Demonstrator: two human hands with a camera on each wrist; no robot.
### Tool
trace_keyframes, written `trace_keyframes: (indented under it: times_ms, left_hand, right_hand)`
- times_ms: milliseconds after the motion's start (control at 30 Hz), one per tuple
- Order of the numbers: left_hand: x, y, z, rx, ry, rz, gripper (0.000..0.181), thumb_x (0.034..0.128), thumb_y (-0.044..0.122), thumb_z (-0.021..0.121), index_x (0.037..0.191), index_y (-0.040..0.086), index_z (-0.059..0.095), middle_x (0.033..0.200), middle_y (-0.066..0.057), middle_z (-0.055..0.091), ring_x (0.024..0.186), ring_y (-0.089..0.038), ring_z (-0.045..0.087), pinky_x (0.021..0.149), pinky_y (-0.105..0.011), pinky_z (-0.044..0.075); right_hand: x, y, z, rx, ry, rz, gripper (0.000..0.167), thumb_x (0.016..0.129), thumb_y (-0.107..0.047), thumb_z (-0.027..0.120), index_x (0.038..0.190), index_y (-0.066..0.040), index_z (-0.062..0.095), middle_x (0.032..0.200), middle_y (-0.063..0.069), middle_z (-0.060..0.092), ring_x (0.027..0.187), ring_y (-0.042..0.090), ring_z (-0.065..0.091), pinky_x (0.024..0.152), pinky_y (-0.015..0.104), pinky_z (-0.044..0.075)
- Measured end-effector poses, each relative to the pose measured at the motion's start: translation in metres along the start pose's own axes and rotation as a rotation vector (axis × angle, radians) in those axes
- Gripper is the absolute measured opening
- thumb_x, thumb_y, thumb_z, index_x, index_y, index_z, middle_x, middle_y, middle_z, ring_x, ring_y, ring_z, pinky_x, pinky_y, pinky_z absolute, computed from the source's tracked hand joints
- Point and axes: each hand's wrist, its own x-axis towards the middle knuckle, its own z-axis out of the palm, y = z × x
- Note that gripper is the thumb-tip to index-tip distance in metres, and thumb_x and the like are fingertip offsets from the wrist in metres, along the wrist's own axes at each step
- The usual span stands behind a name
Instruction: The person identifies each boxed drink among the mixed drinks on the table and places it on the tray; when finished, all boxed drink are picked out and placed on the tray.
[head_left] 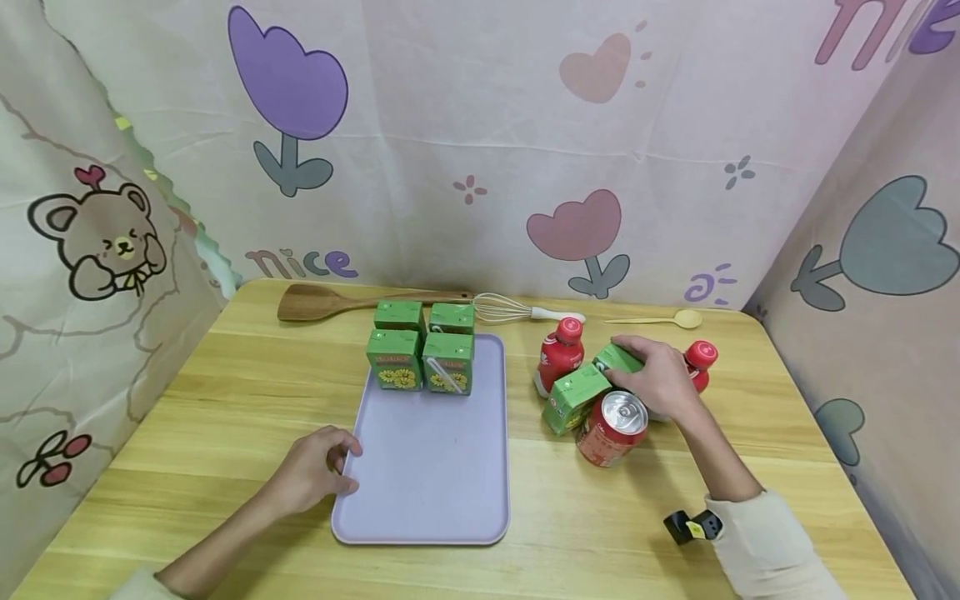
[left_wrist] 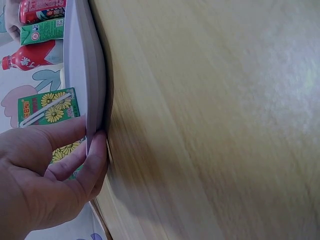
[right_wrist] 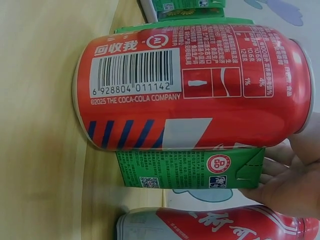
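Note:
My left hand pinches the left rim of a lilac tray, and the left wrist view has the rim between thumb and fingers. Several green drink cartons with yellow flowers stand in two rows at the tray's far end. To the right, my right hand grips the top of a green carton. Around that carton stand another green carton, a red cola can in front, and two red bottles to either side. The right bottle is partly hidden behind my hand.
Along the table's back edge lie a wooden spatula, a whisk with a white handle, and a yellow spoon. A patterned cloth hangs behind and at both sides. The tray lies on a wooden table.

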Motion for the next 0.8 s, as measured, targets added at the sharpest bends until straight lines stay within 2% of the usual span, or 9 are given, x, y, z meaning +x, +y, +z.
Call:
trace_keyframes:
  times_ms: [267,567,800]
  left_hand:
    - [0.000,-0.001,0.001,-0.004,0.003,0.004,0.036,0.0634,-0.003,0.080,0.093,0.006,0.063,0.081,-0.004,0.052,0.073,-0.014,0.048,0.055,-0.019,0.043]
    - [-0.002,-0.001,0.001,0.013,0.017,0.008,0.038,0.0608,-0.003,0.082,0.092,0.006,0.063,0.079,-0.003,0.053,0.070,-0.012,0.047,0.055,-0.020,0.042]
    - [-0.002,0.000,0.001,0.012,0.015,0.004,0.036,0.0620,-0.003,0.081,0.092,0.006,0.063,0.079,-0.003,0.052,0.070,-0.012,0.047,0.055,-0.020,0.042]
  right_hand:
    - [0.001,-0.001,-0.002,-0.018,0.013,-0.008,0.050,0.080,-0.015,0.072,0.127,-0.001,0.058,0.124,0.023,0.060,0.103,0.036,0.059,0.081,0.044,0.048]
    - [0.002,-0.003,-0.010,-0.017,0.066,-0.019,0.051,0.079,-0.013,0.074,0.127,-0.004,0.059,0.124,0.024,0.060,0.103,0.037,0.061,0.082,0.048,0.051]
    - [-0.001,-0.009,-0.020,-0.023,0.068,-0.004,0.052,0.080,-0.017,0.074,0.128,-0.005,0.058,0.123,0.026,0.060,0.093,0.031,0.059,0.067,0.029,0.046]
